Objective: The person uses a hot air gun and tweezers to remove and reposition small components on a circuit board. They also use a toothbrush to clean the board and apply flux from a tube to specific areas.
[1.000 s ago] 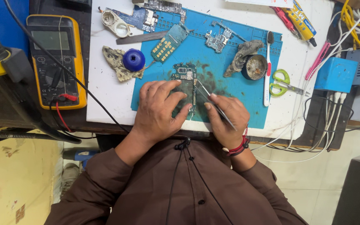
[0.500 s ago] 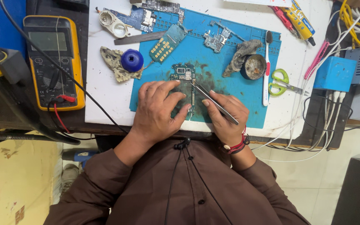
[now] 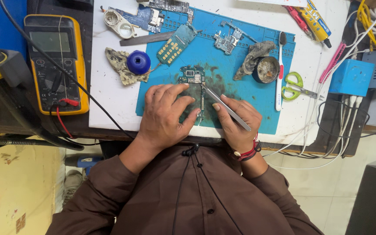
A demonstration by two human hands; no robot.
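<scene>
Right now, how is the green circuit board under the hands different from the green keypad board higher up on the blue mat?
The green circuit board is pinned by the left hand and touched by the right hand's metal tweezers. The green keypad board lies untouched, tilted, showing gold pads. Both sit on the blue mat.

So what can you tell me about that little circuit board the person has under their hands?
The circuit board is a small, narrow, dark green board, seemingly from a phone, with silvery shields and tiny components at its far end. It lies flat on the blue work mat, on a dark, smudged patch. The left hand rests over its near part, pinning it, so that part is hidden. The right hand holds metal tweezers, whose tip reaches the board's right edge.
</scene>
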